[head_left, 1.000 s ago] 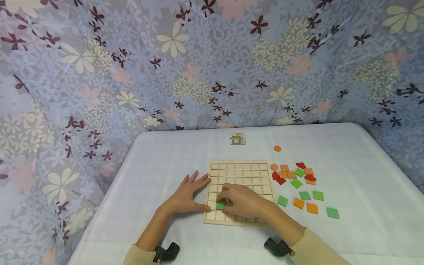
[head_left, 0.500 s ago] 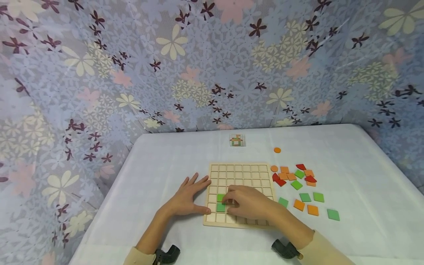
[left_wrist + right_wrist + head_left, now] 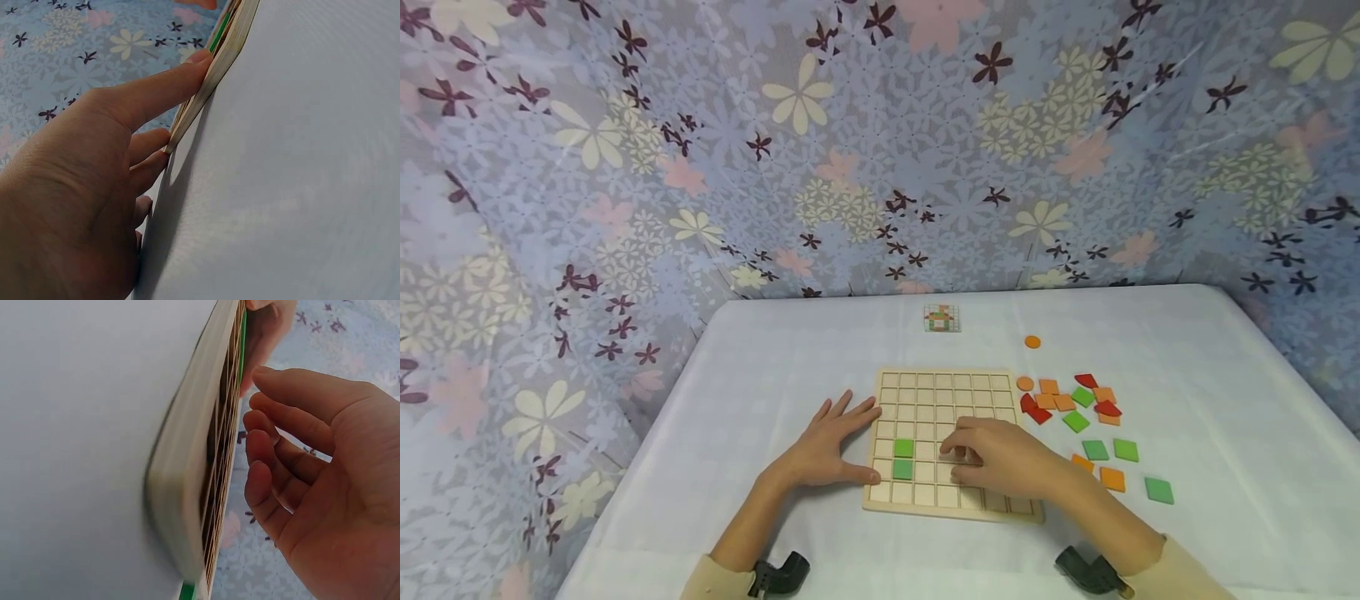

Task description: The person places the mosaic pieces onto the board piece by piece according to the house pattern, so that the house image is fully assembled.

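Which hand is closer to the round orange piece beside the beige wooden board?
Right. Right hand: over the board, in front of the piece; left hand: across the board, at its opposite edge.

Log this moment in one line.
left hand: touching gridded board | right hand: over board, empty | two green tiles: in adjacent cells

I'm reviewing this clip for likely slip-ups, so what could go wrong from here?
The right forearm might brush the orange tile it partly hides in the head view. The left hand, thumb touching the board at its edge, could shift it if it pushes. The red piece appears to overlap another orange tile, so lifting that tile might disturb it.
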Available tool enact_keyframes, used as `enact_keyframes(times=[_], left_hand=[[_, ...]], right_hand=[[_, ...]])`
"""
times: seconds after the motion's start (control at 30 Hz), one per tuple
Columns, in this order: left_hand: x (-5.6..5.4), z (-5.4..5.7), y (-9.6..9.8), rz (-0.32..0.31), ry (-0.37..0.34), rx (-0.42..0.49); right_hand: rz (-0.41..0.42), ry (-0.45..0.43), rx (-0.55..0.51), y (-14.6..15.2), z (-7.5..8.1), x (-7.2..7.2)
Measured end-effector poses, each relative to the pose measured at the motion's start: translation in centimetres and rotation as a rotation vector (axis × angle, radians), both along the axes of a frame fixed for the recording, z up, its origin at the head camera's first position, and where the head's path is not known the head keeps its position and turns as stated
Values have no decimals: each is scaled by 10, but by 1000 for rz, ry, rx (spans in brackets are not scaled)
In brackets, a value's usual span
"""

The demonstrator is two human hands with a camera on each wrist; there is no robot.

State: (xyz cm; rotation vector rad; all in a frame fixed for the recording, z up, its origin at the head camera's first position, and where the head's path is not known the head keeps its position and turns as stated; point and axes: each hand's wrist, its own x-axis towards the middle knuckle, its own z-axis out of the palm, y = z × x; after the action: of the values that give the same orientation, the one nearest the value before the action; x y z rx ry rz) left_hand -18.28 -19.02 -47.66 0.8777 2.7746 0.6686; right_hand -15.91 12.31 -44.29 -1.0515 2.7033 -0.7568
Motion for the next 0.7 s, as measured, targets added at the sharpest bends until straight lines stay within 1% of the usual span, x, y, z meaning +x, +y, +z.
enact_keyframes(times=[0.17, 0.37, 0.5, 0.7], left_hand=[[-1, 1, 0, 0, -7, -2], [-1, -1, 0, 3, -5, -10], [-1, -1, 1, 2, -5, -9], [-1, -1, 0, 0, -4, -4]], right_hand=[[-22, 4, 0, 17, 0, 1], [-76, 9, 16, 36, 3, 5], [-98, 11, 24, 50, 5, 7], [-142, 15, 52, 71, 1, 6]])
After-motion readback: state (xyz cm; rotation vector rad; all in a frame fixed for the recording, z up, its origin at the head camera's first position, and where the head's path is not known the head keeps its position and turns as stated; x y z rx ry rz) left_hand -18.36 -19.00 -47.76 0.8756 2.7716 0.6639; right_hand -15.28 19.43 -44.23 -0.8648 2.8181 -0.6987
